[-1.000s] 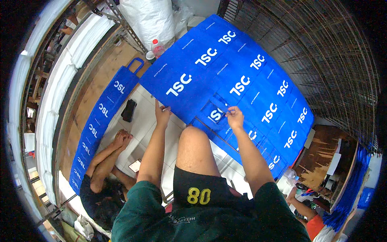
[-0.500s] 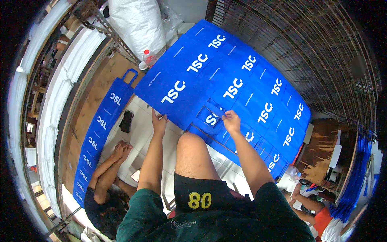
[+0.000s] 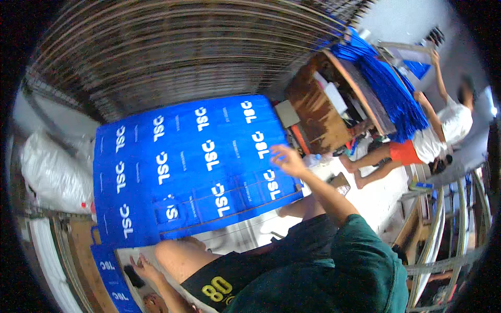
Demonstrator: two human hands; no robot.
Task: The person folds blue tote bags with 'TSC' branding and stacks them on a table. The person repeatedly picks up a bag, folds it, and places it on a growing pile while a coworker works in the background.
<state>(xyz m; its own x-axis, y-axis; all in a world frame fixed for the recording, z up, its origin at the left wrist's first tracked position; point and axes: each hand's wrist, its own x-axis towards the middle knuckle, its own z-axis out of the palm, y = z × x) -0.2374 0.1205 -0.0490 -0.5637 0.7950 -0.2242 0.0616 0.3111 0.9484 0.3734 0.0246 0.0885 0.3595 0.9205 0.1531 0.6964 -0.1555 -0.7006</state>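
Blue printed fabric sheets [image 3: 188,135] with repeated white lettering spread over the work surface ahead of me. A small square blue printed piece [image 3: 170,213] lies near their front edge at the left. My right hand [image 3: 288,163] is above the right front part of the sheets; motion smears its fingers, so whether it holds anything is unclear. Low on the left, my left hand [image 3: 147,270] is just in front of the sheets' edge, fingers apart, with nothing visible in it. My bare knee [image 3: 180,258] rises between the hands.
A long blue printed strip [image 3: 112,281] hangs at the lower left. Stuffed white plastic sacks [image 3: 52,172] stand at the far left. Beyond the right edge are a worn wooden cabinet [image 3: 318,112], bundled blue strips [image 3: 391,94] and a person in red shorts [image 3: 404,153].
My view has swung to the right. My right hand has left the small square piece and moved right over the sheets. My left hand has opened, away from the fabric edge.
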